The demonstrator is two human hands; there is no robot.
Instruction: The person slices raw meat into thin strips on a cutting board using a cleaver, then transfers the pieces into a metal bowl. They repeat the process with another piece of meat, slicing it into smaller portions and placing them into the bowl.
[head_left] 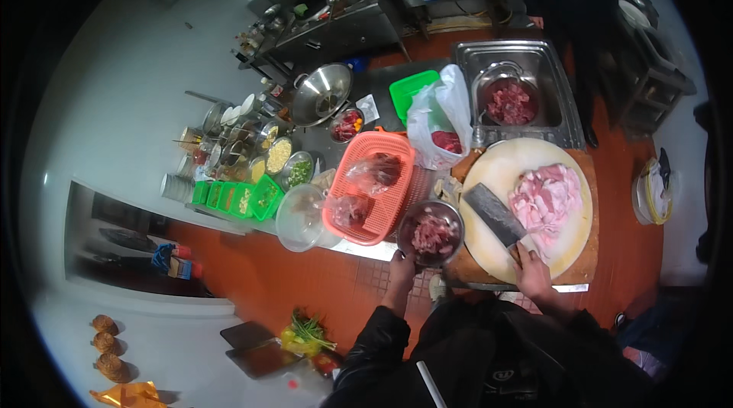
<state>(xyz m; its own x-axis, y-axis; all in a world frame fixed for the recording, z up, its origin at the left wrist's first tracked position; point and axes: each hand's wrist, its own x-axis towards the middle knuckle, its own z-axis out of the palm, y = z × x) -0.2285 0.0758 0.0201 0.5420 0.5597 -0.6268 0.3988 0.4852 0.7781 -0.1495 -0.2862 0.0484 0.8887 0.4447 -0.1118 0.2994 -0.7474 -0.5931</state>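
At the chopping block's left edge, my left hand point(401, 273) grips the rim of a metal bowl point(445, 260) that holds cut pieces of raw meat point(434, 234). My right hand point(532, 273) is closed round the handle of a cleaver point(493, 213). The dark, broad blade lies over the round pale chopping block point(500, 166), its side turned up. Just right of the blade, a heap of sliced pale-pink meat point(544, 198) covers part of the block.
Left of the bowl stands a pink plastic basket point(368, 238) with bagged meat. Beyond the block are a white plastic bag point(433, 114) and a steel sink point(557, 87) with a bowl of red meat. A wok point(324, 91), green trays point(265, 198) and several ingredient bowls fill the left counter.
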